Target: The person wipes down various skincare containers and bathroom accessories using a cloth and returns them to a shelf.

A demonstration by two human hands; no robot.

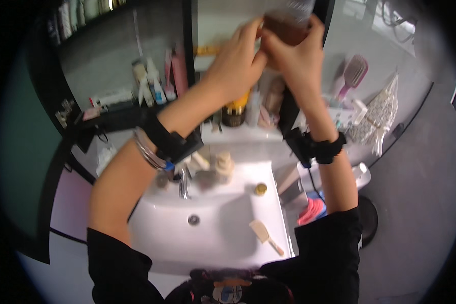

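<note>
Above the washbasin, at the top of the view, both of my hands are raised around a container [287,28] with a clear upper part and brown contents. My left hand [233,62] grips it from the left, and my right hand [300,57] from the right. The container's top is cut off by the frame's edge, and fingers cover its lower part. A round gold cap [261,189] lies on the basin's right ledge. Nearer to me, a cream comb [265,236] with a handle rests on that ledge.
A chrome tap [184,185] stands behind the white washbasin [163,239], beside a cream pump bottle [224,167]. Shelves hold several bottles, including a dark jar [233,115] with a gold band. On the right wall are a pink hairbrush [355,72] and a patterned drawstring bag [378,110].
</note>
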